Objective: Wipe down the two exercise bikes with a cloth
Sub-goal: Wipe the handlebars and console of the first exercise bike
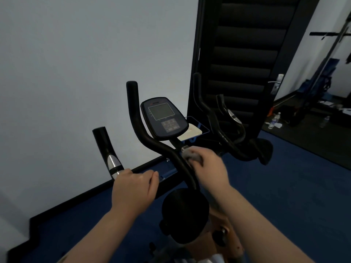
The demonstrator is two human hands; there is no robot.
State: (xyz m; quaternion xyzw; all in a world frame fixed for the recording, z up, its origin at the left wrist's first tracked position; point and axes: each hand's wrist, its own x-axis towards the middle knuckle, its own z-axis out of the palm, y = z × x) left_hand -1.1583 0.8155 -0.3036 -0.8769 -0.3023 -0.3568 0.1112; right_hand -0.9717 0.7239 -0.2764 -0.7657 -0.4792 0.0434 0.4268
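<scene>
At the near exercise bike [182,211], the right hand [207,164] holds a bunched cloth [191,155] against the stem below the console [164,117], the left hand [133,186] grips the handlebar [148,137]; the second bike [226,128] evidently awaits wiping.

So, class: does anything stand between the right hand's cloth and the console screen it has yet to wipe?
Nothing visible does. The right hand holds the cloth at the stem just below the console, whose face is uncovered. The handlebar curves past on the left side, not across that path.
</scene>
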